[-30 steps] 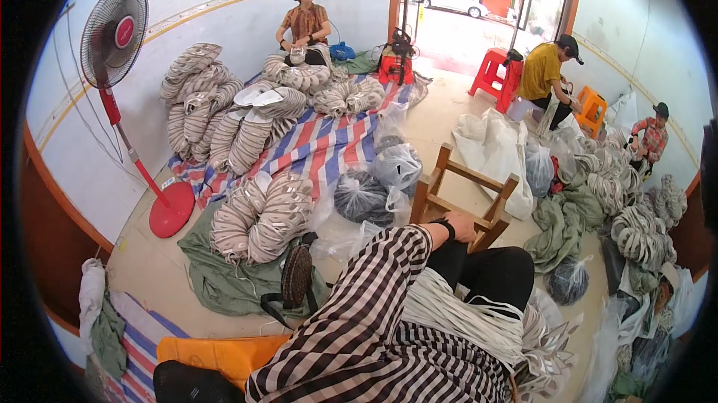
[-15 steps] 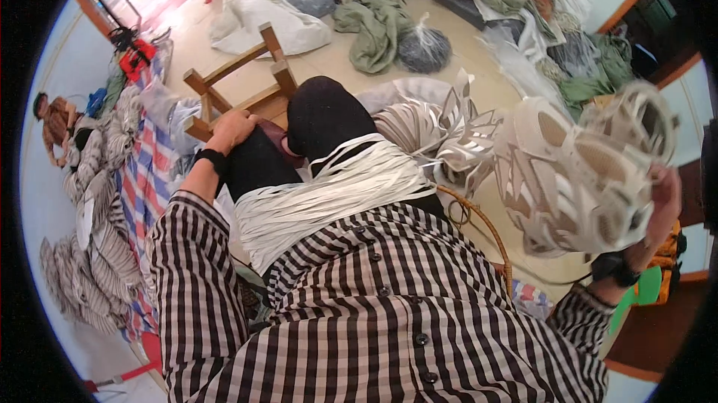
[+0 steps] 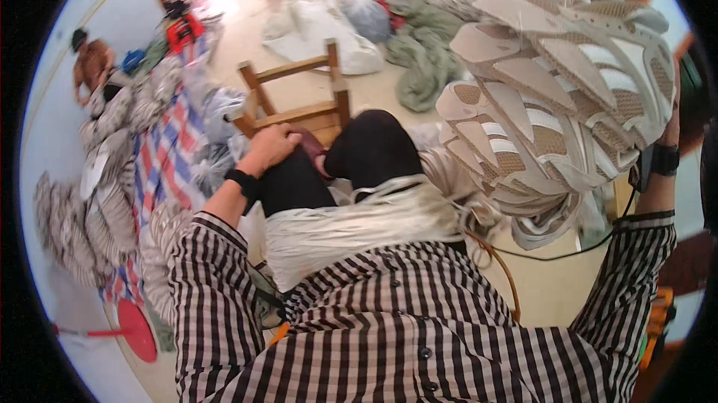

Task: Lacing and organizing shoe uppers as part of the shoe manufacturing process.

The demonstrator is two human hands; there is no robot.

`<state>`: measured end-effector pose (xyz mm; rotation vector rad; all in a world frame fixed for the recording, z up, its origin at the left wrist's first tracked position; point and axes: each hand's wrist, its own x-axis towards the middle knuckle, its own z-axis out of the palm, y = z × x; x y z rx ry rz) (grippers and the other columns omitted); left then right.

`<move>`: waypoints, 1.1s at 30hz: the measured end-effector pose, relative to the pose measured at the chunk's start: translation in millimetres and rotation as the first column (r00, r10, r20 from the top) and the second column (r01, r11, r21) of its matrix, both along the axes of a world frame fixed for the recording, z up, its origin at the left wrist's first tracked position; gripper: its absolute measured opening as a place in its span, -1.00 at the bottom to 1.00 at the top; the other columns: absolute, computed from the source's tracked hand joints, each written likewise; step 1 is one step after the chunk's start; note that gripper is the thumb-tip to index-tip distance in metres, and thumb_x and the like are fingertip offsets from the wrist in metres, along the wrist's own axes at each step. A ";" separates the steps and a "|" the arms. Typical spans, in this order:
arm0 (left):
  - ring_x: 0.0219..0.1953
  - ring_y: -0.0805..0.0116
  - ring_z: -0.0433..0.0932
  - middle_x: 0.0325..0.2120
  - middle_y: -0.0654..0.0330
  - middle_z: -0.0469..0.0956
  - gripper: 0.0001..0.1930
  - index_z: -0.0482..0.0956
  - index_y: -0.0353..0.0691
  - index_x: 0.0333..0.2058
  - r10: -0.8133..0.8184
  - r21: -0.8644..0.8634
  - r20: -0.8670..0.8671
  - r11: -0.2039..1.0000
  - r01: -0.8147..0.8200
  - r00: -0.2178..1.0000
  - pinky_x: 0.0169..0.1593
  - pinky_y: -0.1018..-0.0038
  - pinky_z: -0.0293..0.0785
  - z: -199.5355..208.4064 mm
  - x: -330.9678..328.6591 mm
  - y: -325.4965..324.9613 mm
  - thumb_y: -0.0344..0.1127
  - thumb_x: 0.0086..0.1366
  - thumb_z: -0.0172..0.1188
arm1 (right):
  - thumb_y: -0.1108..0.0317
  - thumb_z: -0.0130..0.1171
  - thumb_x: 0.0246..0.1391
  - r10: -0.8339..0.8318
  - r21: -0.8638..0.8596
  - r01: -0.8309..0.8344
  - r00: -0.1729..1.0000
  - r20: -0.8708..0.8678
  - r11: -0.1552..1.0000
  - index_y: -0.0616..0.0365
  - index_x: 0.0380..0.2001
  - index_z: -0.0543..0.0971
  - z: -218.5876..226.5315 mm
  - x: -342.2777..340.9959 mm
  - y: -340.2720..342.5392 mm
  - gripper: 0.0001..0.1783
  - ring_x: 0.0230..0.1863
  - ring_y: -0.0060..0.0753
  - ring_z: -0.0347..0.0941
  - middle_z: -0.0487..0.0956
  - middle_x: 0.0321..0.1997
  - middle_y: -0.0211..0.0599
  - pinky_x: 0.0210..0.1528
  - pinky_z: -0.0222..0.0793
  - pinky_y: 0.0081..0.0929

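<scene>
1. Gripping a stack of beige-and-white shoe uppers (image 3: 553,96) in the right hand (image 3: 671,125), aloft at 2 o'clock, clear of both lap and floor. Mostly hidden behind the stack, but judged closed on its outer edge.

2. Resting the left hand (image 3: 271,147) on the black-trousered left leg (image 3: 293,182) at 10 o'clock, palm down and loosely curled, with nothing seen in its grasp. Just beyond, at 11 o'clock, a wooden stool (image 3: 299,114); cannot tell about contact between stool and fingertips.

3. Across the lap, toward 6 o'clock, a hank of white laces (image 3: 359,232), loose and apart from both hands.

4. Close in at 3 o'clock, more uppers (image 3: 441,167), blurred and partly covered by the stack. At 4 o'clock, a black cable (image 3: 523,259) curving up toward the right forearm.

5. Judged part-way through the handling: already nested together and in hand at 2 o'clock, but not yet set down. Also left as loose strands: the laces. Cannot tell of any tie around the stack.

6. Farther off: at 9 o'clock, piled rolls of uppers (image 3: 108,216) beside a striped sheet (image 3: 168,167); at 10 o'clock, a seated co-worker (image 3: 93,66); near 12 o'clock, a white sack (image 3: 321,40); at 1 o'clock, a green cloth (image 3: 422,55).
</scene>
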<state>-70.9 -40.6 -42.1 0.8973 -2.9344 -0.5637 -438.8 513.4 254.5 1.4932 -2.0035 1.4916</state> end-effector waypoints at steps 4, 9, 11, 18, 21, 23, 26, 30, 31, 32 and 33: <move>-0.17 -0.08 0.51 -0.25 -0.06 0.55 -0.60 0.56 -0.21 -0.23 0.073 -0.104 -0.082 0.991 -0.081 0.994 -0.07 0.15 0.42 9.6 39.3 10.2 0.01 0.22 0.01 | 0.12 -0.01 0.19 0.098 0.092 -0.085 0.984 -0.149 0.992 0.21 0.23 0.15 -4.5 33.0 -152.3 -0.37 0.21 -0.38 0.22 0.29 0.21 -0.24 0.27 0.14 -0.37; -0.17 -0.08 0.49 -0.25 -0.03 0.53 -0.61 0.53 -0.16 -0.15 0.072 -0.033 -0.179 0.996 -0.079 0.981 -0.08 0.14 0.41 18.9 52.0 20.6 -0.02 0.18 0.06 | 0.14 0.10 0.10 0.519 0.008 -0.599 0.701 0.488 0.801 0.03 -0.61 0.42 40.7 77.8 -328.6 -0.71 -0.67 -0.73 0.15 0.28 -0.69 -0.61 -0.61 0.09 -0.65; -0.22 -0.08 0.49 -0.31 -0.02 0.53 -0.61 0.51 -0.15 -0.15 0.115 -0.077 -0.266 0.987 -0.140 0.957 -0.13 0.10 0.43 9.9 75.5 21.9 -0.03 0.15 0.11 | 0.25 0.04 0.14 0.468 0.173 -0.622 0.718 0.515 0.764 0.01 -0.71 0.37 23.2 113.5 -402.5 -0.66 -0.67 -0.73 0.17 0.27 -0.72 -0.61 -0.60 0.11 -0.71; -0.12 -0.18 0.44 -0.20 -0.18 0.48 -0.60 0.47 -0.25 -0.13 0.240 0.099 -0.347 0.971 -0.219 0.907 -0.05 0.16 0.38 22.4 98.1 34.4 -0.16 0.08 0.16 | 0.37 0.08 0.03 0.344 -0.027 -0.813 0.215 0.914 0.581 0.25 -0.32 0.54 -150.9 191.0 -592.1 -0.81 -0.43 -0.45 0.47 0.55 -0.47 -0.34 -0.28 0.43 -0.53; -0.08 -0.12 0.43 -0.14 -0.11 0.49 -0.51 0.48 -0.24 -0.07 0.243 -0.014 -0.284 0.966 -0.257 0.928 -0.04 0.14 0.37 10.1 98.3 25.1 -0.09 0.05 0.19 | 0.40 0.04 0.01 0.606 0.094 -0.755 0.587 0.537 0.649 0.27 -0.42 0.58 -227.5 207.7 -636.9 -0.82 -0.40 -0.47 0.45 0.57 -0.44 -0.33 -0.27 0.37 -0.56; -0.03 -0.12 0.40 -0.09 -0.11 0.47 -0.49 0.47 -0.23 -0.05 0.340 0.084 -0.301 0.940 -0.330 0.891 0.01 0.16 0.34 4.5 124.4 25.6 -0.08 0.05 0.19 | 0.39 0.03 0.01 0.641 -0.003 -0.800 0.479 0.600 0.600 0.27 -0.52 0.59 -234.6 261.9 -629.5 -0.79 -0.39 -0.50 0.43 0.56 -0.45 -0.32 -0.29 0.33 -0.59; 0.07 -0.10 0.35 0.01 -0.11 0.41 -0.45 0.45 -0.21 0.00 0.431 0.204 -0.302 0.900 -0.384 0.850 0.10 0.18 0.27 1.9 139.1 21.4 -0.04 0.06 0.20 | 0.37 0.03 0.02 0.603 -0.144 -0.805 0.299 0.740 0.576 0.28 -0.58 0.57 -229.9 273.9 -618.5 -0.77 -0.39 -0.51 0.41 0.55 -0.47 -0.31 -0.30 0.32 -0.60; 0.04 -0.10 0.36 -0.02 -0.12 0.43 -0.46 0.46 -0.22 -0.01 0.339 0.070 -0.323 0.940 -0.335 0.884 0.09 0.16 0.28 10.0 129.8 21.4 -0.01 0.10 0.18 | 0.38 0.04 0.02 0.571 -0.241 -0.804 0.144 0.809 0.544 0.28 -0.58 0.55 -230.4 255.5 -606.6 -0.78 -0.40 -0.51 0.41 0.55 -0.45 -0.30 -0.27 0.32 -0.59; 0.04 -0.10 0.37 -0.03 -0.13 0.44 -0.46 0.45 -0.24 -0.01 0.324 0.052 -0.331 0.944 -0.326 0.886 0.08 0.16 0.28 9.8 128.1 22.1 0.00 0.11 0.17 | 0.39 0.04 0.02 0.561 -0.249 -0.797 0.132 0.817 0.551 0.28 -0.57 0.55 -230.5 255.8 -605.7 -0.79 -0.39 -0.51 0.41 0.55 -0.45 -0.30 -0.26 0.33 -0.59; 0.04 -0.10 0.37 -0.03 -0.13 0.44 -0.46 0.45 -0.24 -0.01 0.321 0.055 -0.331 0.945 -0.322 0.887 0.08 0.16 0.28 9.6 127.1 23.1 0.00 0.11 0.17 | 0.40 0.05 0.03 0.547 -0.253 -0.788 0.124 0.828 0.562 0.28 -0.55 0.55 -232.7 255.5 -605.2 -0.80 -0.38 -0.51 0.41 0.56 -0.44 -0.29 -0.25 0.33 -0.59; 0.03 -0.11 0.36 -0.04 -0.14 0.43 -0.47 0.46 -0.25 -0.02 0.373 0.090 -0.291 0.927 -0.363 0.881 0.08 0.15 0.28 10.3 126.1 25.0 -0.05 0.10 0.19 | 0.40 0.05 0.03 0.546 -0.253 -0.786 0.124 0.829 0.564 0.28 -0.55 0.55 -234.5 255.0 -604.5 -0.80 -0.38 -0.51 0.41 0.56 -0.44 -0.29 -0.25 0.33 -0.59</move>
